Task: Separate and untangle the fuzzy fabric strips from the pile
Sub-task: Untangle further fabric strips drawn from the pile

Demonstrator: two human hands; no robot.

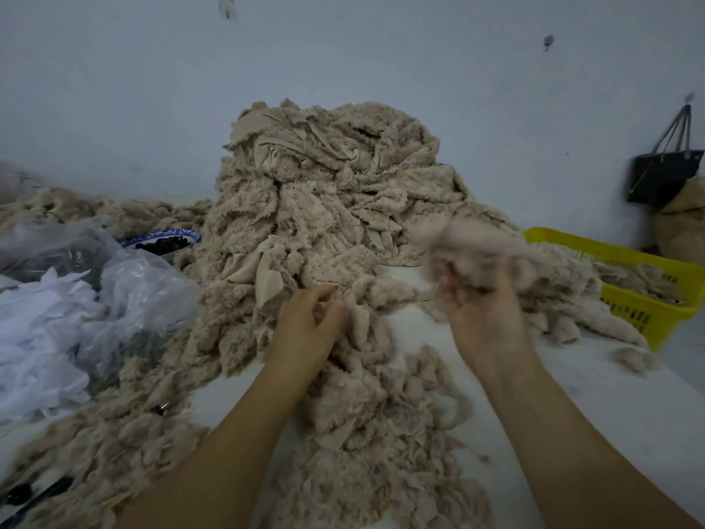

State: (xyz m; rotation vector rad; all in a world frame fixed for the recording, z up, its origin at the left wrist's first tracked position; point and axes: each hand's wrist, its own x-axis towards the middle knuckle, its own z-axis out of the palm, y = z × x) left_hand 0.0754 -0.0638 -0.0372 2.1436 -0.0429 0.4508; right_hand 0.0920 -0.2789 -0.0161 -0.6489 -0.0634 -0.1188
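A tall pile of beige fuzzy fabric strips (328, 192) rises at the centre against the wall and spills forward over the white table. My left hand (305, 330) lies at the foot of the pile, fingers curled into the strips there. My right hand (484, 315) is raised slightly and grips a blurred tuft of fuzzy strip (473, 250) lifted above the table. More loose strips (381, 433) lie heaped between my forearms.
A yellow plastic basket (648, 299) with some strips stands at right. Clear plastic bags with white scraps (76, 307) sit at left, a blue-rimmed bowl (164, 240) behind them. Scissors (34, 498) lie at the bottom left. A dark bag (663, 177) hangs on the wall.
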